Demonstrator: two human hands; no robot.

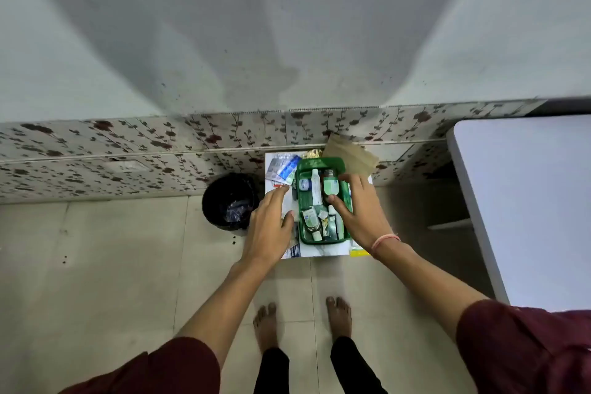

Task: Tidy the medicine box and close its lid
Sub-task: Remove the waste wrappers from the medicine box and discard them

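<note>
A green medicine box (303, 200) stands open on a small white stand (326, 251) by the wall. It holds several bottles and tubes, among them a white tube (316, 190) and a small round jar (304, 184). My right hand (358, 211) is inside the box, thumb and fingers closed around a dark bottle with a green label (330, 185). My left hand (270, 227) hovers with fingers spread over the stand to the left of the box, holding nothing. Blister packs and sachets (283, 168) lie on the stand behind my left hand. No lid is discernible.
A black waste bin (228, 201) stands on the tiled floor left of the stand. A brown paper bag (348, 153) leans at the wall behind the box. A white table (524, 201) fills the right side. My bare feet (300, 323) are below.
</note>
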